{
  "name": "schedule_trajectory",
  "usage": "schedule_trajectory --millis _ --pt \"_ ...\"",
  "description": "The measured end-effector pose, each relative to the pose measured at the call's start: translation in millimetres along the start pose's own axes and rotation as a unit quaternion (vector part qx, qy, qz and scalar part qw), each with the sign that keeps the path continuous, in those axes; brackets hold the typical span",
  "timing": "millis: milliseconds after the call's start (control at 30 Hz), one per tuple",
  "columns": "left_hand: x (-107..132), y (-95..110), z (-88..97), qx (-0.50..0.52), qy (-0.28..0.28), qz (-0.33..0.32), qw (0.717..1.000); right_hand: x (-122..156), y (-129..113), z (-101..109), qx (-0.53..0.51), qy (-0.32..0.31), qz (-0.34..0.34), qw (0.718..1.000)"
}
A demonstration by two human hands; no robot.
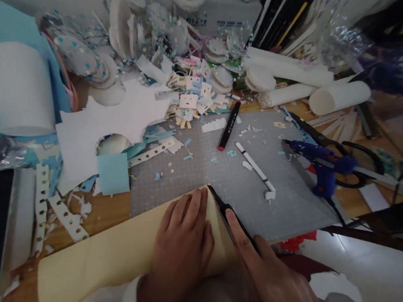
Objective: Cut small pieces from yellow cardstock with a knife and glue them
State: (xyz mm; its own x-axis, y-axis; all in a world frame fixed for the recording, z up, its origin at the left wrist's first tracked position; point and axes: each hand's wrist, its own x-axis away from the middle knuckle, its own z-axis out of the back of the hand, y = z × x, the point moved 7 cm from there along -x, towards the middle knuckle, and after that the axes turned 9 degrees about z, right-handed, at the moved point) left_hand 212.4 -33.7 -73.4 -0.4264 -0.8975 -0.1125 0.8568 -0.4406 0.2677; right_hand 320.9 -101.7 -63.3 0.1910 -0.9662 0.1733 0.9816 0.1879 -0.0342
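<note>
A pale yellow sheet of foam or paper [101,259] lies across the near edge of the desk, partly on the grey cutting mat [232,186]. My left hand [184,243] lies flat on the sheet near its right end, fingers stretched out. My right hand [262,267] grips a black cutting tool [223,209], forefinger along its back. The blade tip sits at the sheet's right edge, just beside my left fingertips.
On the mat lie a black marker [229,126], a white strip [256,167] and paper scraps. A blue glue gun [319,165] and black scissors [355,155] rest at the right. White cut sheets [108,121], white rolls [338,97], pens and paper decorations crowd the back.
</note>
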Motion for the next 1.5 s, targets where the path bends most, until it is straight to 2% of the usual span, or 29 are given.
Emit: schedule_trajectory --millis 200,433,533,667,733,833,933,1067,1133,1200,1333,1400,1500 --pt "0.1 0.0 -1.0 -0.005 0.001 0.003 1.0 3.8 -2.7 9.0 -0.004 0.026 0.01 1.0" --pt "1.9 -0.1 -1.7 0.002 -0.006 0.002 1.0 15.3 -3.6 -1.1 -0.028 0.029 0.003 0.999" --pt "2.5 -0.5 -2.6 0.005 -0.011 -0.003 1.0 18.8 5.6 -5.4 -0.06 0.021 0.015 0.998" --pt "4.7 -0.7 0.2 -0.002 0.012 -0.007 1.0 24.8 28.6 7.9 -0.149 0.04 0.113 0.982" --pt "5.7 -2.6 1.2 -0.004 0.023 0.006 1.0 28.1 47.8 19.0 -0.154 0.067 0.139 0.976" --pt "5.9 -7.2 0.1 0.011 0.029 0.037 0.999 25.5 91.5 25.8 -0.101 0.136 0.053 0.984" --pt "3.6 -12.1 -0.8 0.048 0.034 0.064 0.996 10.7 127.6 12.8 -0.016 0.167 -0.036 0.985" --pt "-3.0 -20.4 8.2 0.12 0.056 0.091 0.987 -12.7 147.3 -1.7 0.036 0.221 -0.046 0.974" --pt "-7.0 -23.8 15.0 0.168 0.05 0.098 0.98 -14.2 144.6 3.3 0.045 0.252 -0.03 0.966" --pt "-10.0 -24.4 22.2 0.217 0.034 0.096 0.971 -6.5 133.4 18.9 0.018 0.298 -0.009 0.954" --pt "-9.6 -14.6 38.5 0.274 0.012 0.071 0.959 12.5 94.1 59.1 -0.132 0.376 0.022 0.917" --pt "-6.4 -6.6 46.2 0.276 0.008 0.059 0.959 7.3 65.5 68.2 -0.23 0.353 0.081 0.903" --pt "0.6 4.8 54.7 0.286 -0.01 0.043 0.957 -11.9 32.4 67.2 -0.358 0.286 0.142 0.878"
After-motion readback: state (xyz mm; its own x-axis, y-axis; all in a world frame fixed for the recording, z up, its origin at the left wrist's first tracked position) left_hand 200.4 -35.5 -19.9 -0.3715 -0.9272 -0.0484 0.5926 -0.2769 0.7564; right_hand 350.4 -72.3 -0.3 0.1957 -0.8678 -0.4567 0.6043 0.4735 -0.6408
